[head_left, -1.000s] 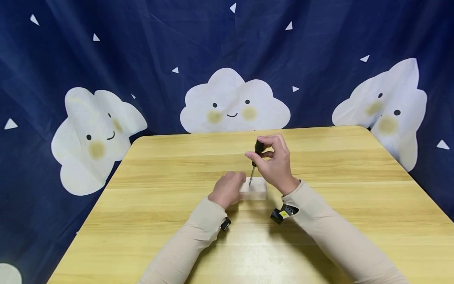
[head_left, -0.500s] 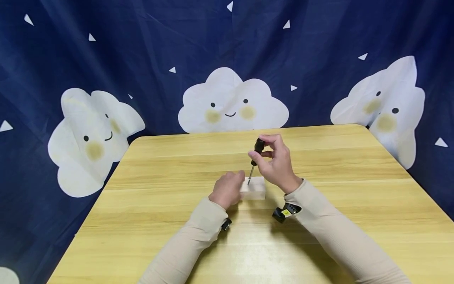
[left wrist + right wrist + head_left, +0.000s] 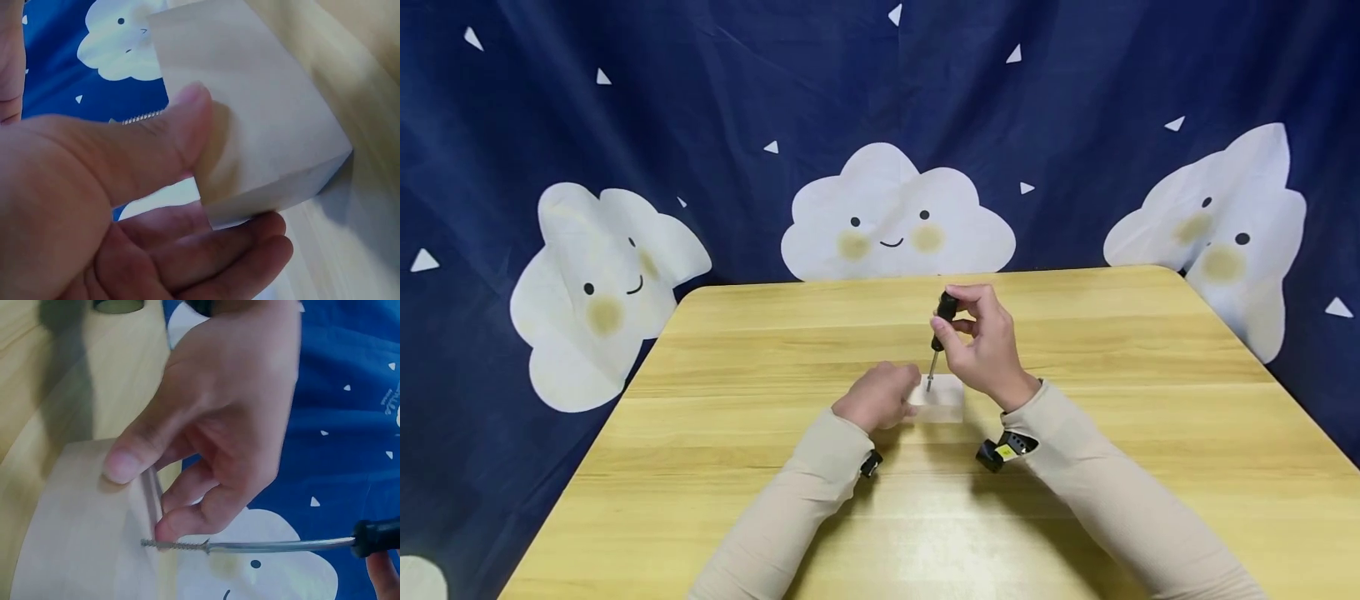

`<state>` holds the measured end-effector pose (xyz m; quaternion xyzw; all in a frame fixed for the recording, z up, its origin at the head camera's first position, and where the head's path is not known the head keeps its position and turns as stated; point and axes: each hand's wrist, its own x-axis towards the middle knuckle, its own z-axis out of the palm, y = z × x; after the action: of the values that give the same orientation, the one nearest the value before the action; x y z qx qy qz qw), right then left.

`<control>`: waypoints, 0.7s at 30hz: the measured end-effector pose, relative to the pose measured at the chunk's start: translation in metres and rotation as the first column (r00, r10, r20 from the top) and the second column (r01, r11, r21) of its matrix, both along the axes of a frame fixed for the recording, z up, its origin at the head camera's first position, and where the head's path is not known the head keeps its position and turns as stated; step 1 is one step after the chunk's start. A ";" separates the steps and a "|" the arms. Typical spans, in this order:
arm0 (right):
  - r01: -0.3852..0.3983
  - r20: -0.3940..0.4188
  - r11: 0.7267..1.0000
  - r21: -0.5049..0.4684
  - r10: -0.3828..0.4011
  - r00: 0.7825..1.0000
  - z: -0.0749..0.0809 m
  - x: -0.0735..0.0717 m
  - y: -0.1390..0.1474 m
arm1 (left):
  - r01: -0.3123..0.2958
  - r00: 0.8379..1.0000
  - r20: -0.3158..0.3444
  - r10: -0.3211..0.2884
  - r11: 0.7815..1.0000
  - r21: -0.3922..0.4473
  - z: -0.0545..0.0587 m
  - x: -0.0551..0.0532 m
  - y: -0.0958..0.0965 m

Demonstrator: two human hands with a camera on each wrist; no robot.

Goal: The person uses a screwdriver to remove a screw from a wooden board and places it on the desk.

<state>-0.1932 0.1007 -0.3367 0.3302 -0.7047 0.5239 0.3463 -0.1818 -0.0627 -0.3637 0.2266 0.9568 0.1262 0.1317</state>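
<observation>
A pale wooden block (image 3: pixel 942 407) lies on the table. My left hand (image 3: pixel 878 397) grips its left end; in the left wrist view the thumb (image 3: pixel 181 125) presses one face and fingers curl by another. A black-handled screwdriver (image 3: pixel 947 307) leans slightly above the block, its handle pinched between thumb and fingers of my right hand (image 3: pixel 988 346). Below its metal shaft, a threaded screw (image 3: pixel 175 545) lines up with the tip and meets the block's top face. How deep the screw sits is hard to tell. Only a bit of my right hand (image 3: pixel 382 575) enters the right wrist view.
The light wooden table (image 3: pixel 737 350) spreads around both hands. Behind it hangs a dark blue curtain (image 3: pixel 730 100) printed with white clouds. A wrist camera (image 3: pixel 992 454) hangs under the right sleeve, low over the table.
My right thumb has slid rightward across the screwdriver handle. My left hand and wrist have shifted slightly, with the thumb now showing at the block's near side. The block stays put.
</observation>
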 end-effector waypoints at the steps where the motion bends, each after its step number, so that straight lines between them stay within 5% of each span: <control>1: 0.014 -0.011 1.000 0.000 -0.014 1.000 0.000 0.001 0.000 | 0.002 1.000 0.006 -0.002 1.000 0.002 0.000 0.000 0.000; 6: 0.053 -0.015 0.999 -0.005 -0.053 0.998 0.002 0.002 -0.002 | -0.028 0.999 0.021 0.027 0.999 0.021 0.002 0.003 0.000; 13: -0.042 0.001 0.999 0.005 0.042 0.999 -0.001 -0.001 0.002 | -0.053 0.998 0.018 0.052 0.998 0.032 0.003 0.004 0.001; 21: 0.088 0.000 0.996 -0.007 -0.088 0.996 -0.002 -0.002 0.003 | -0.056 0.998 0.017 0.055 0.998 0.032 0.003 0.003 0.002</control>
<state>-0.1949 0.1033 -0.3390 0.2979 -0.7167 0.5104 0.3702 -0.1792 -0.0604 -0.3608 0.2010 0.9594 0.1474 0.1322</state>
